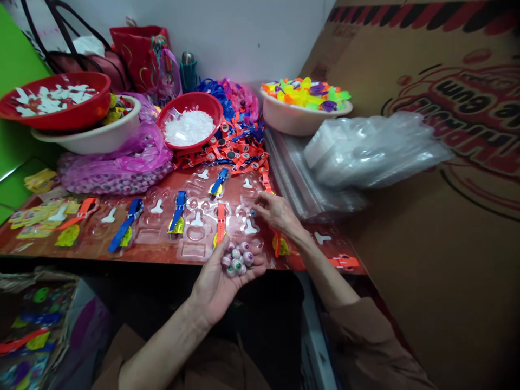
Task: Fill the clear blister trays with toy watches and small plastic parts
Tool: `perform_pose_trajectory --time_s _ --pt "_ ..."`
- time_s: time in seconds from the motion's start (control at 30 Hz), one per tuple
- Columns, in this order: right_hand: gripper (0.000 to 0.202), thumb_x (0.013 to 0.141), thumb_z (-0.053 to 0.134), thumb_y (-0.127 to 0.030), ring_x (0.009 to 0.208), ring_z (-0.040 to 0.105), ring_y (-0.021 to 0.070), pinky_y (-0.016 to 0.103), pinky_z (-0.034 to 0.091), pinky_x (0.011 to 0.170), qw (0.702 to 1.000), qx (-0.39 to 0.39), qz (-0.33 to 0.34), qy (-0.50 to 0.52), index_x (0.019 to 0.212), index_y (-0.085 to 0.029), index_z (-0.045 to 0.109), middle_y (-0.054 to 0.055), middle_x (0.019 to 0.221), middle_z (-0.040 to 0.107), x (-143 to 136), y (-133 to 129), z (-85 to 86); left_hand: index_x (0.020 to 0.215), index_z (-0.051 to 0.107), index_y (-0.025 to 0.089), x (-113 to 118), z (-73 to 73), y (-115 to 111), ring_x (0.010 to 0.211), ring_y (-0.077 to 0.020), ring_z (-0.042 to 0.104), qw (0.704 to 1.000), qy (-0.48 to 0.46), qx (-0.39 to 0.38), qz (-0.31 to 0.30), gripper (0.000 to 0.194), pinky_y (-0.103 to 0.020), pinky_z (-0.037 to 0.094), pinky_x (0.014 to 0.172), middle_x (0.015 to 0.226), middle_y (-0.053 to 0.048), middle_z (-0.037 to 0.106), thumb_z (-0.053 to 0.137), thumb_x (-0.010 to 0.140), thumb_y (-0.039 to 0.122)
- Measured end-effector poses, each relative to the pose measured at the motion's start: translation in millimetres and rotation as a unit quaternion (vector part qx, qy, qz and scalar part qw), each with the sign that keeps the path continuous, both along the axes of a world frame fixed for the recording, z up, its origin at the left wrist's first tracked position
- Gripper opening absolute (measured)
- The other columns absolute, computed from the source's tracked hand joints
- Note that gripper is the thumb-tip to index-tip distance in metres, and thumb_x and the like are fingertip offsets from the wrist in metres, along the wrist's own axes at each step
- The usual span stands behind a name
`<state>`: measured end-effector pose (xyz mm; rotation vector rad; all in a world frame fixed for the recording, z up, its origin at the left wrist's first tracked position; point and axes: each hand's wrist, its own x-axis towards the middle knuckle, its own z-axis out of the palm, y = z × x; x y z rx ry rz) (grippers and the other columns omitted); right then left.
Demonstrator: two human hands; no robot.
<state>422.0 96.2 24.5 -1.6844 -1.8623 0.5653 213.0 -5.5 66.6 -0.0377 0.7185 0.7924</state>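
Palm up at the table's front edge, my left hand (221,281) cradles several eyeball-patterned balls (238,259). My right hand (276,212) reaches over the clear plastic trays, its thumb and forefinger around one small eyeball ball (253,213) just above a tray. Clear moulded trays (194,250) lie in rows on the red table (162,260). They hold white T-shaped pieces (250,227), blue toy watches (179,210), orange toy watches (221,219) and yellow packets (176,225).
Behind the trays are a purple bag of eyeball balls (117,170), a red bowl of clear pieces (161,122), a heap of watches (233,146) and a bowl of colourful pieces (284,116). Stacked trays (300,173) and a large carton (426,227) stand right.
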Motion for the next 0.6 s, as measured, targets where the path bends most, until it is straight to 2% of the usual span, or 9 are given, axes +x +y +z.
perform_pose_trajectory --time_s 0.13,0.2,0.3,0.4,0.6 --pt "0.02 0.092 0.064 -0.039 0.078 0.062 0.0183 0.029 0.048 0.073 0.984 -0.034 0.127 0.117 0.089 -0.02 0.07 0.004 0.085 0.069 -12 -33 39.1 0.104 0.066 0.006 0 1.6 2 0.077 -0.0259 0.075 1.0 0.013 0.002 0.001 0.037 -0.042 0.062 0.08 0.091 -0.019 0.076 0.04 0.105 0.032" --pt "0.019 0.093 0.065 -0.039 0.085 0.063 0.0188 0.03 0.049 0.076 0.974 -0.039 0.194 0.112 0.099 -0.022 0.072 0.004 0.094 0.068 -19 -49 53.6 0.105 0.066 0.007 1 0.9 2 0.078 -0.0259 0.075 1.0 0.016 0.006 -0.002 0.037 -0.042 0.062 0.079 0.092 -0.018 0.075 0.039 0.105 0.031" --pt "0.02 0.097 0.061 -0.036 0.087 0.061 0.0178 0.029 0.049 0.076 0.958 -0.043 0.276 0.06 0.109 -0.025 0.073 0.005 0.099 0.063 -26 -63 61.4 0.102 0.068 0.009 1 -2.2 2 0.078 -0.0255 0.075 1.0 0.014 0.017 -0.001 0.032 -0.042 0.062 0.08 0.087 -0.014 0.075 0.042 0.105 0.029" --pt "0.019 0.098 0.059 -0.036 0.081 0.059 0.0164 0.027 0.047 0.072 0.955 -0.047 0.29 0.047 0.099 -0.023 0.073 0.004 0.092 0.061 -27 -64 58.6 0.098 0.068 0.009 0 -5.9 1 0.08 -0.0263 0.076 1.0 0.024 0.013 -0.004 0.032 -0.042 0.062 0.08 0.086 -0.014 0.075 0.044 0.104 0.03" --pt "0.032 0.094 0.062 -0.043 0.066 0.048 0.0137 0.026 0.04 0.061 0.966 -0.081 0.232 0.084 0.072 -0.02 0.058 -0.001 0.07 0.054 -24 -59 54.3 0.098 0.068 0.008 -3 -11.5 -1 0.075 -0.0249 0.075 1.0 0.013 0.012 -0.004 0.031 -0.041 0.062 0.079 0.085 -0.016 0.075 0.045 0.104 0.029"
